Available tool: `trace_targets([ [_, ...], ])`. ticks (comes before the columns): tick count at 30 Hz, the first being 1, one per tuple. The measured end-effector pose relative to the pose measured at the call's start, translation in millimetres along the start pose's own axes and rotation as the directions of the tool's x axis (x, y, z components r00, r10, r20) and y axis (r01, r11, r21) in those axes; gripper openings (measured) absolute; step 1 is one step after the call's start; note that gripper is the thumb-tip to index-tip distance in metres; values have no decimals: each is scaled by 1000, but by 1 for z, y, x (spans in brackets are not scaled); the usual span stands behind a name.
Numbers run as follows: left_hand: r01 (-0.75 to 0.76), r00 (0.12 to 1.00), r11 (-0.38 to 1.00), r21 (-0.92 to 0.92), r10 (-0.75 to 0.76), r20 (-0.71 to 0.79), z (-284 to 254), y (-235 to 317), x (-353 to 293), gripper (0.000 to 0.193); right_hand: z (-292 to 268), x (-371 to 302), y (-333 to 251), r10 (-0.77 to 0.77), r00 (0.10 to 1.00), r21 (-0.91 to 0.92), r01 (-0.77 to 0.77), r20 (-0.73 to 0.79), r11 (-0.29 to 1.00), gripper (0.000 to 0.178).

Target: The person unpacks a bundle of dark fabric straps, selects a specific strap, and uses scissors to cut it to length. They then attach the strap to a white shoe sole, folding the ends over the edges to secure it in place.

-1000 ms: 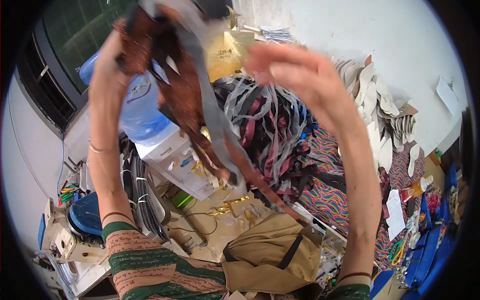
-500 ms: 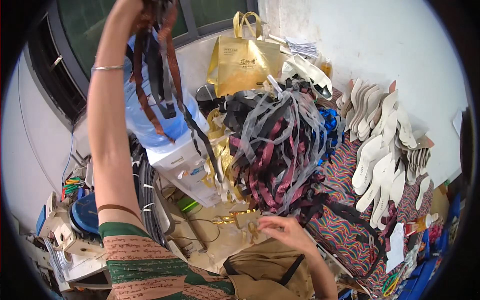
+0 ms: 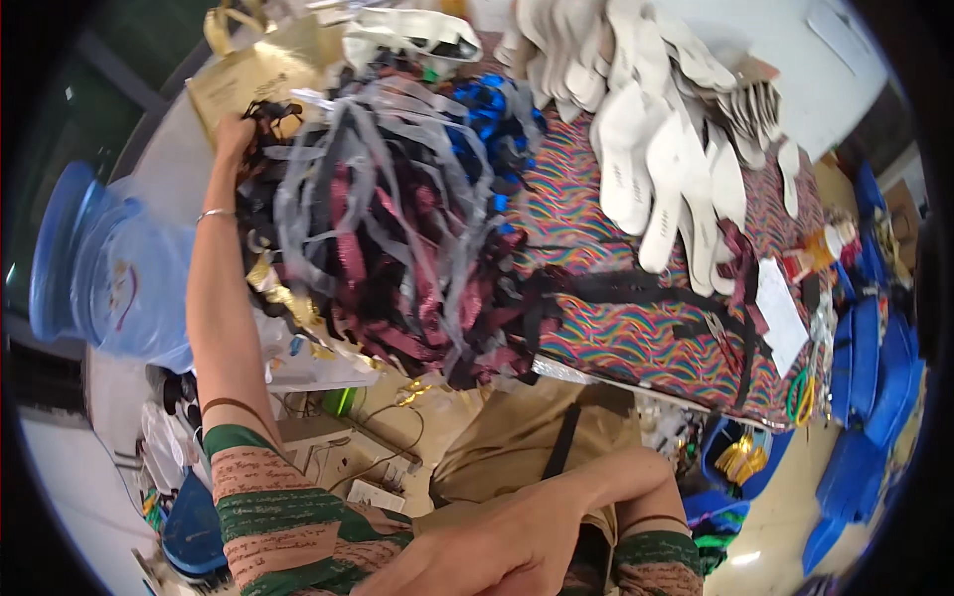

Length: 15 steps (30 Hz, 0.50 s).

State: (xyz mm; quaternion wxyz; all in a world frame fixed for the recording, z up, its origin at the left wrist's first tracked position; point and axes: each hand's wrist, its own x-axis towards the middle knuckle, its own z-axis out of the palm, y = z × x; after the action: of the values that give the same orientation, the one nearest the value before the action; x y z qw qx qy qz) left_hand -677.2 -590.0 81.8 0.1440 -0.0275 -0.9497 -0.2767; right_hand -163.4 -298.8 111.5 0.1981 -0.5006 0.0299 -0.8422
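While outstretched, left hand [image 3: 234, 134] atop strap pile [image 3: 397, 228]; right hand [image 3: 487, 551] low.

strap pile [image 3: 397, 228]: big tangled heap, grey, maroon glitter, black & blue strips, loose ends hanging over table edge
location: on table w/ multicolour wavy cloth, left part
black straps [image 3: 260, 124]: bunch at pile's top-left, gripped in left hand [image 3: 235, 134], draped onto heap

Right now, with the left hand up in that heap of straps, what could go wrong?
The left hand grips the tangled straps, and many hang over the table edge; a pull may drag the heap off. The white soles beside it could get snagged and slide too.
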Motion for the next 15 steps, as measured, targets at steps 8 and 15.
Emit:
trace_targets([
  [8, -109, 993, 993, 43, 107, 48, 17, 76, -43, 66, -6, -19, -9, 21, 1000, 133, -21, -4, 991, 43],
  [15, -460, 870, 808, -369, 493, -4, 0, 191, -188, 33, -40, -73, -88, -38, 915, -898, -385, -401, 215, 23],
])
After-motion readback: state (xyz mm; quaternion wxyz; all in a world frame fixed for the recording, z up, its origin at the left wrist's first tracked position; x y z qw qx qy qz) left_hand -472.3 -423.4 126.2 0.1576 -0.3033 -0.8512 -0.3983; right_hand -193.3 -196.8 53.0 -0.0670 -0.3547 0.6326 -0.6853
